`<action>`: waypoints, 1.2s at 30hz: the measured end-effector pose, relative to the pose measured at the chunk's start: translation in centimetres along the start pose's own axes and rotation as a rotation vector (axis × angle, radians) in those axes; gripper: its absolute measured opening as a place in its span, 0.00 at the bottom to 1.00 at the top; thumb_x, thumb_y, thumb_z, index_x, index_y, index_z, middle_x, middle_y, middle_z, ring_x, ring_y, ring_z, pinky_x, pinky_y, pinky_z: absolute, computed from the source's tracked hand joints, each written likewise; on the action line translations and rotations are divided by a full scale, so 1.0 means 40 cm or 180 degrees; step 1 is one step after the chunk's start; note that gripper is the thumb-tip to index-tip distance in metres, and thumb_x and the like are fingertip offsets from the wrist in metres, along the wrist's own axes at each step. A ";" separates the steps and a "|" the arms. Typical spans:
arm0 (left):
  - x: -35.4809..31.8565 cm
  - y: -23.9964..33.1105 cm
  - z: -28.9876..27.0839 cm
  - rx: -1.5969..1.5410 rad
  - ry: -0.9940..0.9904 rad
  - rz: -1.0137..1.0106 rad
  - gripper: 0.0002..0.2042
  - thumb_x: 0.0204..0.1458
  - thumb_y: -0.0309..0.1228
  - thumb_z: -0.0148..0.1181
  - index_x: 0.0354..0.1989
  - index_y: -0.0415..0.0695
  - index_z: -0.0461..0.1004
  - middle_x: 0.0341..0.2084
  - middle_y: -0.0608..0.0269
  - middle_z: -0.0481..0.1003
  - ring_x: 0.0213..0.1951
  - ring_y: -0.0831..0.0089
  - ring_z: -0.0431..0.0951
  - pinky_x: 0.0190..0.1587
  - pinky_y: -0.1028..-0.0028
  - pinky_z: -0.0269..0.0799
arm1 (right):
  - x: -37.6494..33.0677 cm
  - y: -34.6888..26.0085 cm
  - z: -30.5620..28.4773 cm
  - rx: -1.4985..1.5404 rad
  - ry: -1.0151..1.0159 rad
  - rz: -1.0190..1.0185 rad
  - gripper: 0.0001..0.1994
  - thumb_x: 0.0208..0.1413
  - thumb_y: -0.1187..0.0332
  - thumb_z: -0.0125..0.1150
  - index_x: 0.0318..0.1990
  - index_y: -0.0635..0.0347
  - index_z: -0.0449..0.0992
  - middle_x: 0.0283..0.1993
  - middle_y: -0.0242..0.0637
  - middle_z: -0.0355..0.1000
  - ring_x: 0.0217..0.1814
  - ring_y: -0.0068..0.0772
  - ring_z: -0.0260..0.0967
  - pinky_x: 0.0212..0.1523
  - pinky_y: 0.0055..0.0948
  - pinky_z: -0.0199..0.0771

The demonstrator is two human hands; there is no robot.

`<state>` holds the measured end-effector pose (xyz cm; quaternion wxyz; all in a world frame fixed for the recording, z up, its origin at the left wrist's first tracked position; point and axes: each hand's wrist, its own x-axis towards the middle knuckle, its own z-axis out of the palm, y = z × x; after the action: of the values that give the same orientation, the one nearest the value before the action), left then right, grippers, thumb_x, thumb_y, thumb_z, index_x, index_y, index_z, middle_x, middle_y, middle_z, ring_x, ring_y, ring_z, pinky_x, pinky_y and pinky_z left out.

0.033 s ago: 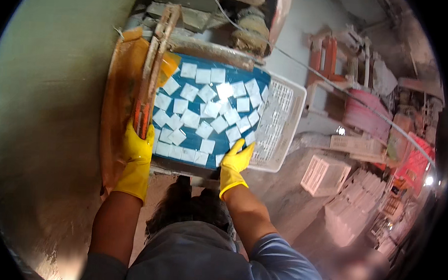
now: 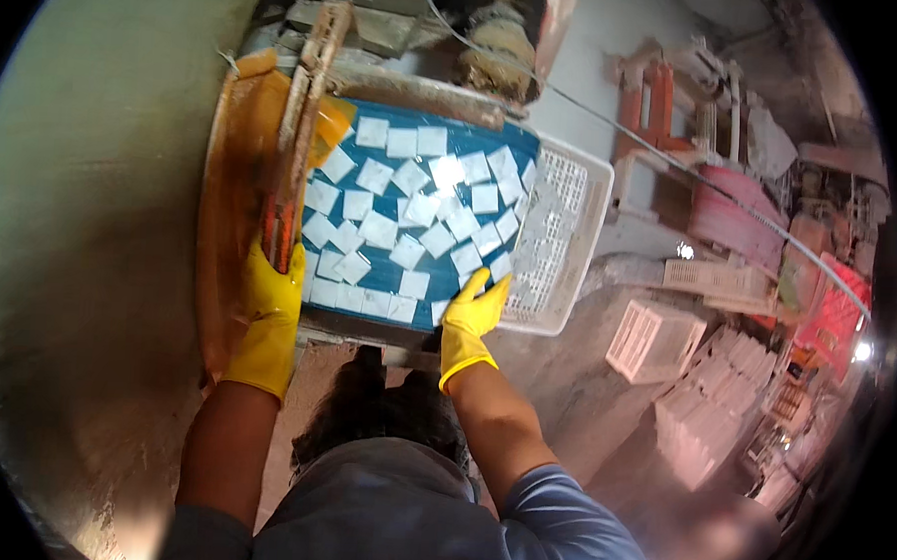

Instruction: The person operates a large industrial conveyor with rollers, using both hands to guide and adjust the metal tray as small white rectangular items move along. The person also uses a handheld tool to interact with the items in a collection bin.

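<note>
The left hand [image 2: 267, 317], in a yellow glove, was closed around the near end of a long rust-red bar [image 2: 297, 123] that ran along the left edge of the blue conveyor belt [image 2: 454, 145]. The right hand [image 2: 472, 321], likewise gloved, was held open with fingers spread, and its fingertips were laid on the white square tiles [image 2: 412, 208] at the near right corner of the belt. The tiles were scattered loosely over the belt, many touching and some overlapping; the nearest row lay just beside the right palm, between the two hands.

A white perforated crate [image 2: 560, 245] was set against the right edge of the belt, touching it, close to the right fingertips.

For the step in hand, sweeping the tiles by hand, it was judged that the open hand was best kept flat and low on the belt, so that the tiles were slid rather than lifted, and that the bar was best held firmly as a steadying point. Overlapped tiles were likely to catch if pushed too quickly.
</note>
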<state>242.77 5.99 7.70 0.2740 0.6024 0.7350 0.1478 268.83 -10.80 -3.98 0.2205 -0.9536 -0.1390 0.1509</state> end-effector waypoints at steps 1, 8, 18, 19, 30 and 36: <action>-0.006 -0.017 0.005 -0.0067 -0.0019 0.0130 0.32 0.56 0.41 0.75 0.66 0.39 0.72 0.57 0.44 0.80 0.56 0.47 0.82 0.58 0.61 0.77 | 0.001 0.002 0.000 -0.0109 0.0043 -0.0052 0.41 0.73 0.42 0.47 0.75 0.75 0.60 0.78 0.66 0.59 0.80 0.65 0.56 0.81 0.48 0.52; 0.008 -0.050 0.000 0.0043 -0.0058 0.0238 0.36 0.57 0.47 0.76 0.66 0.33 0.70 0.57 0.44 0.80 0.56 0.52 0.82 0.59 0.63 0.77 | 0.007 0.009 0.011 -0.0084 0.0143 -0.0152 0.41 0.73 0.42 0.46 0.74 0.76 0.62 0.78 0.65 0.60 0.80 0.66 0.56 0.82 0.49 0.49; 0.004 -0.065 -0.005 0.0090 -0.0100 0.0210 0.36 0.57 0.47 0.75 0.67 0.36 0.70 0.57 0.44 0.80 0.57 0.50 0.82 0.59 0.62 0.76 | 0.005 0.022 0.013 0.0003 0.0171 -0.0167 0.39 0.73 0.43 0.48 0.74 0.74 0.64 0.76 0.64 0.62 0.78 0.63 0.60 0.79 0.45 0.56; -0.001 -0.048 -0.011 0.0162 -0.0063 0.0201 0.36 0.56 0.46 0.75 0.67 0.37 0.70 0.58 0.44 0.80 0.57 0.50 0.82 0.59 0.62 0.76 | 0.001 0.021 0.014 0.0036 0.0159 -0.0145 0.39 0.73 0.43 0.48 0.74 0.74 0.65 0.76 0.63 0.63 0.78 0.63 0.61 0.79 0.45 0.56; 0.013 -0.043 -0.016 -0.0103 -0.0003 0.0230 0.35 0.55 0.41 0.76 0.68 0.36 0.70 0.56 0.43 0.80 0.57 0.48 0.81 0.60 0.61 0.75 | 0.004 0.003 0.006 0.0117 0.0061 -0.0100 0.41 0.73 0.40 0.44 0.74 0.73 0.64 0.75 0.65 0.64 0.78 0.64 0.60 0.79 0.46 0.57; 0.017 -0.074 -0.007 -0.0113 0.0286 0.0432 0.36 0.52 0.39 0.77 0.67 0.39 0.70 0.55 0.41 0.80 0.55 0.41 0.81 0.58 0.56 0.76 | 0.001 -0.020 0.004 0.0214 -0.0061 -0.0076 0.41 0.73 0.40 0.46 0.73 0.76 0.64 0.74 0.68 0.63 0.78 0.66 0.60 0.79 0.46 0.57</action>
<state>240.15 5.98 6.16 0.2408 0.6386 0.7013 0.2060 268.66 -10.05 -3.75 0.2529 -0.9424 -0.1474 0.1619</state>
